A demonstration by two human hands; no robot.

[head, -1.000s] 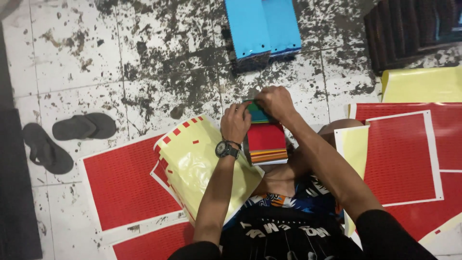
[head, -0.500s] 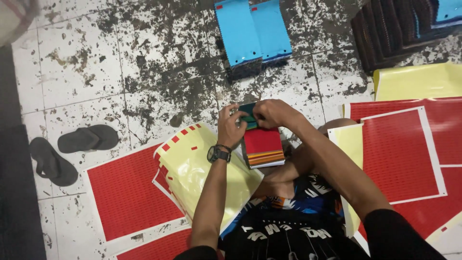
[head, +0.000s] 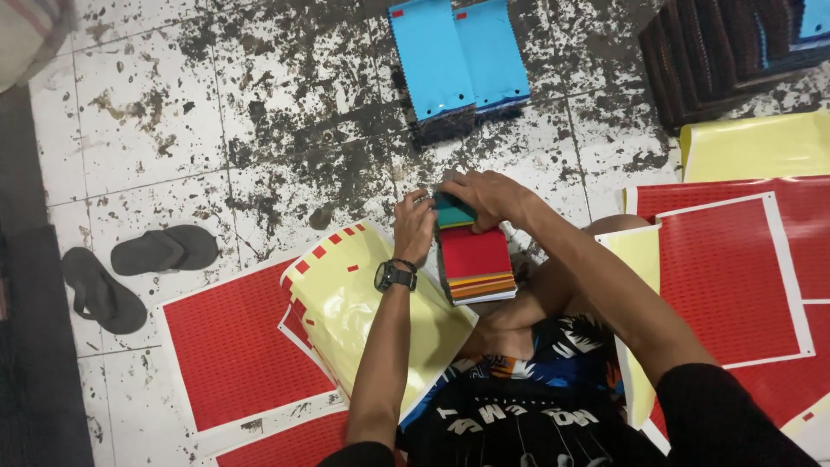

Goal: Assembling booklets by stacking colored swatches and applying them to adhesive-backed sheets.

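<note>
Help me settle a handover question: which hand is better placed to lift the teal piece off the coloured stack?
Probably the right hand: its fingers already curl over the teal piece. The left hand only steadies the coloured stack at its left edge.

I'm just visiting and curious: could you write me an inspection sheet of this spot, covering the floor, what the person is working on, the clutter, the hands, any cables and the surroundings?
Surface: tiled floor, white with heavy black staining.
Job's things: stack of coloured sheets, red on top; a teal sheet at its far end.
Clutter: yellow backing sheets and red sticker sheets on both sides; blue sheets on a dark pile.
Hands: left hand, wristwatch on that wrist, touches the teal sheet's left edge; right hand grips it from above.
Cables: nothing seen.
Surroundings: pair of dark sandals at left; dark stacked material top right.
</note>
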